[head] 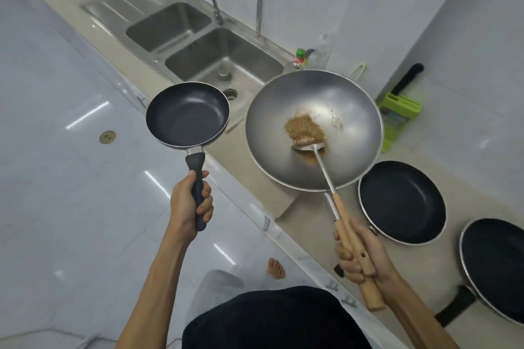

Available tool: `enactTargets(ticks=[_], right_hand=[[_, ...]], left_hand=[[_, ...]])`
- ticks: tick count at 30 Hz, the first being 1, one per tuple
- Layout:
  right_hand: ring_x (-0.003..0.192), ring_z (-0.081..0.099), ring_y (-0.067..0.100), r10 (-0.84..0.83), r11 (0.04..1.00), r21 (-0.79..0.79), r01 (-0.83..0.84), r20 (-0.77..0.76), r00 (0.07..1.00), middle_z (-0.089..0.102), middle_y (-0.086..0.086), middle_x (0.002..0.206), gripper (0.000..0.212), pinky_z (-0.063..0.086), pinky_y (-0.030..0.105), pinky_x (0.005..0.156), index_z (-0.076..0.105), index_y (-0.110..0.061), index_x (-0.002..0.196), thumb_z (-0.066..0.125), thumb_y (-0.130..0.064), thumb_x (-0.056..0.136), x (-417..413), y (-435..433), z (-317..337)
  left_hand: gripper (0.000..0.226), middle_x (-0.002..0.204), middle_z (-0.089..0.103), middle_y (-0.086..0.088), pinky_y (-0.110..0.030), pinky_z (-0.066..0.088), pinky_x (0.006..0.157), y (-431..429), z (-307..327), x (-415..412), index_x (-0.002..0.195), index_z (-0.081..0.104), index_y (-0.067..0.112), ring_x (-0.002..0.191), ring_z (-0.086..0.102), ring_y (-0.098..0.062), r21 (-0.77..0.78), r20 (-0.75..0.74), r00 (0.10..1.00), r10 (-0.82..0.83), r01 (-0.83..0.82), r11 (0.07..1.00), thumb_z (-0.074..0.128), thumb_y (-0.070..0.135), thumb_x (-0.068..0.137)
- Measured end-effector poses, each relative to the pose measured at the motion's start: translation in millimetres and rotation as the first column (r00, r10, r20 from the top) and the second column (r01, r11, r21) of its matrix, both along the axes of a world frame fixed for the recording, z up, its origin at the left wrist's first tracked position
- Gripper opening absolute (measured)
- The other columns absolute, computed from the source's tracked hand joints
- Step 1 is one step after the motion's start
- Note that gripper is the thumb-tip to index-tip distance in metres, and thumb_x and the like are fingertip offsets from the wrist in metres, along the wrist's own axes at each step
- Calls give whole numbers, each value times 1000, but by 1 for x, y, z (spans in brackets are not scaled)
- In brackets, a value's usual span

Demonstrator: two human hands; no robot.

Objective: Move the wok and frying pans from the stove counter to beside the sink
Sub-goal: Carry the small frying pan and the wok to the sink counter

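My left hand (pixel 191 201) grips the black handle of a small dark frying pan (pixel 187 114), held in the air over the counter edge by the sink. My right hand (pixel 360 255) grips the wooden handles of a large steel wok (pixel 313 129) and of a metal spatula (pixel 307 146) together. The wok hovers over the counter right of the sink and holds brown residue. Two more dark frying pans rest on the counter at the right, one (pixel 401 202) near the wok and one (pixel 494 269) at the frame edge.
A double steel sink (pixel 198 45) with a drainboard and tap lies beyond the small pan. Bottles (pixel 299 59) stand behind the wok by the wall. A green knife block (pixel 397 116) stands against the wall. The floor is glossy white tile with my foot showing.
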State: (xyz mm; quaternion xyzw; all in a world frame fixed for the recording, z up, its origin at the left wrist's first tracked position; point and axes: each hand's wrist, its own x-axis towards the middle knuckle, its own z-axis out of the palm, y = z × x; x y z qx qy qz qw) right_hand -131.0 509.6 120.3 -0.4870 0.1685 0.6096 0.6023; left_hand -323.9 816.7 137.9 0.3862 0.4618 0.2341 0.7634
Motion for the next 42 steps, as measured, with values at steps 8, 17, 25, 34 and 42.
enactTargets(ticks=[8, 17, 25, 34, 42], right_hand=[[27, 35, 13, 166, 986, -15, -166, 12, 986, 39, 5, 51, 47, 29, 15, 29, 55, -10, 84, 50, -57, 87, 6, 134, -7], [28, 37, 13, 247, 969, 4, -247, 34, 968, 41, 5, 50, 46, 29, 15, 28, 54, -11, 80, 53, -56, 86, -46, 325, -8], [30, 37, 11, 290, 955, 39, -293, 62, 955, 42, 2, 51, 49, 29, 16, 28, 52, -11, 81, 45, -58, 93, -124, 509, -14], [31, 40, 11, 330, 939, 72, -336, 83, 940, 44, 2, 52, 51, 31, 17, 29, 55, -10, 83, 50, -60, 92, -139, 676, -25], [30, 37, 9, 295, 949, 91, -302, 84, 952, 41, 1, 52, 53, 29, 16, 28, 51, -10, 83, 42, -60, 95, -106, 861, -20]], left_hand=[[32, 60, 43, 1, -19, 28, 32, 89, -13, -45, 109, 55, 9, 33, 27, -10, -51, 8, 987, 159, -159, 986, 40, 36, 104], [32, 60, 44, 0, -19, 28, 32, 251, -3, -134, 108, 56, 9, 33, 28, -10, -35, -15, 977, 213, -214, 976, 40, 36, 104], [31, 60, 47, 1, -18, 28, 34, 401, 7, -219, 110, 56, 7, 34, 30, -10, 6, -42, 976, 213, -213, 977, 39, 32, 104], [32, 60, 48, 0, -19, 29, 33, 530, -24, -246, 112, 56, 6, 34, 31, -9, -73, -36, 969, 245, -247, 966, 39, 33, 105], [32, 59, 47, 0, -19, 28, 32, 705, -15, -216, 110, 57, 7, 32, 29, -10, -26, -38, 970, 239, -241, 970, 37, 31, 105]])
